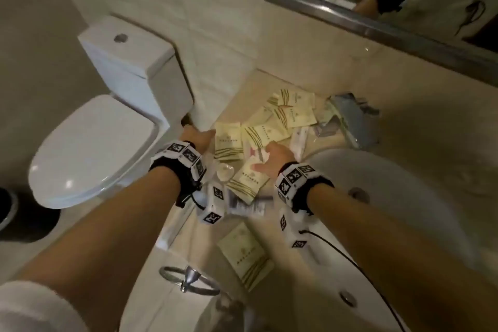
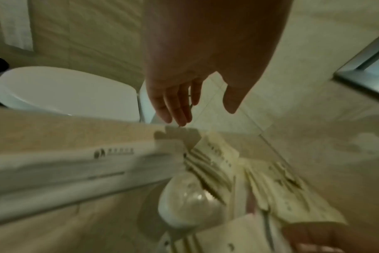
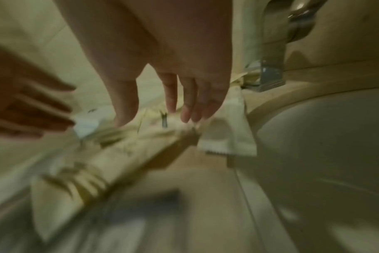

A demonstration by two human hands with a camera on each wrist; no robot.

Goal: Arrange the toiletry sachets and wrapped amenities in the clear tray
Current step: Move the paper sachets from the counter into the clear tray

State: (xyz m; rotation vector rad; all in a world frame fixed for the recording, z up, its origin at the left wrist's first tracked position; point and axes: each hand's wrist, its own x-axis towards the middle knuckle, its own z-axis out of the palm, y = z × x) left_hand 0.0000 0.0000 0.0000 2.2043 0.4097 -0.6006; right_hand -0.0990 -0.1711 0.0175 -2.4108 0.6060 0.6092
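Between toilet and basin, on the surface (image 1: 242, 105), the sachets (image 1: 258, 132) lie in a loose overlapping heap. Your left hand (image 1: 196, 135) hovers at the heap's left edge, fingers straight and apart, holding nothing; your right hand (image 1: 277, 155) is spread over the near sachets, gripping none as far as the blur shows. They should feel light, thin, floppy and slick, so pinch one by a sealed edge. At far right the tray (image 1: 350, 118) looks tipped, its contents unclear.
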